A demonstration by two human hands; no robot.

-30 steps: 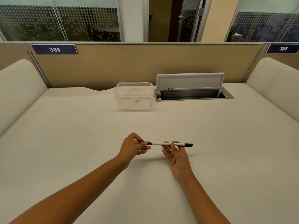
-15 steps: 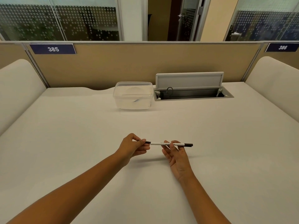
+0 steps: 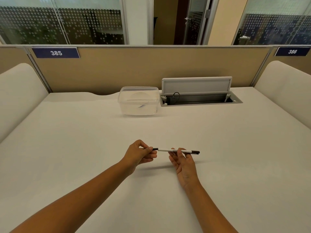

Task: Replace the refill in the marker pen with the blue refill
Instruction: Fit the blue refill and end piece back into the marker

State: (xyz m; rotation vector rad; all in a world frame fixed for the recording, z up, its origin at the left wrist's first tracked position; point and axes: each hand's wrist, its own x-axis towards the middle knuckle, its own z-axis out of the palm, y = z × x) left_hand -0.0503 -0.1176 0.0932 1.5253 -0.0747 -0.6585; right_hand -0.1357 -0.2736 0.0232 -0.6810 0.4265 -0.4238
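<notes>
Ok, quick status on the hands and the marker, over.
Left hand pinching marker pen's dark end. Right hand gripping its white barrel, pen level above the desk. Clear container far back, nothing in the way.

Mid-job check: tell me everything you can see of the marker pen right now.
The marker pen is a slim white barrel with black ends, plastic by the look. It lies roughly level above the desk, clear of it, with a shadow beneath. The left hand pinches its left black end; the right hand holds the barrel at the fingertips, palm up. The right black end juts past that grip. Whether it is opened cannot be told.
</notes>
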